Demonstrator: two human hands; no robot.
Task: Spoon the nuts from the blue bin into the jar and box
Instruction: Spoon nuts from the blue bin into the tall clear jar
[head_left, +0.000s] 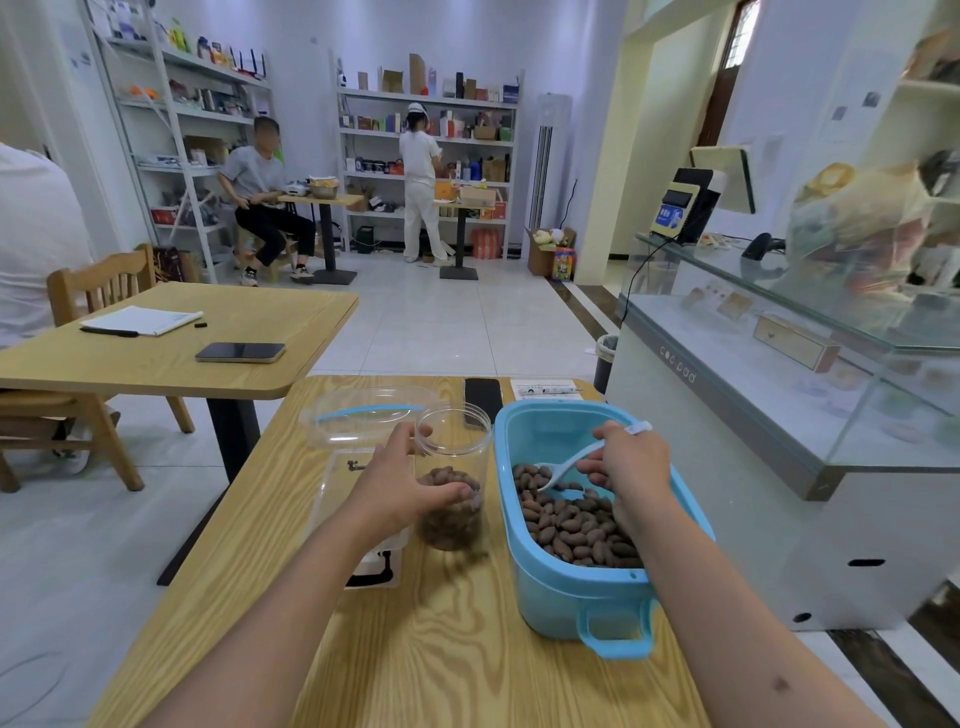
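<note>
A blue bin (571, 592) stands at the right of the wooden table, holding several brown nuts (576, 525). My right hand (631, 467) grips a white spoon (563, 467) whose bowl dips into the nuts. A clear round jar (460, 431), roughly half full of nuts, stands just left of the bin. My left hand (402, 480) grips the jar from its left side, thumb and fingers curled round it. A clear box (337, 488) lies behind my left wrist, mostly hidden.
A clear lid with a blue seal (363, 413) lies behind the jar. A black phone (483, 397) and a paper slip (545, 388) lie at the table's far edge. A glass counter (779, 389) stands at the right, another table (156, 358) at the left.
</note>
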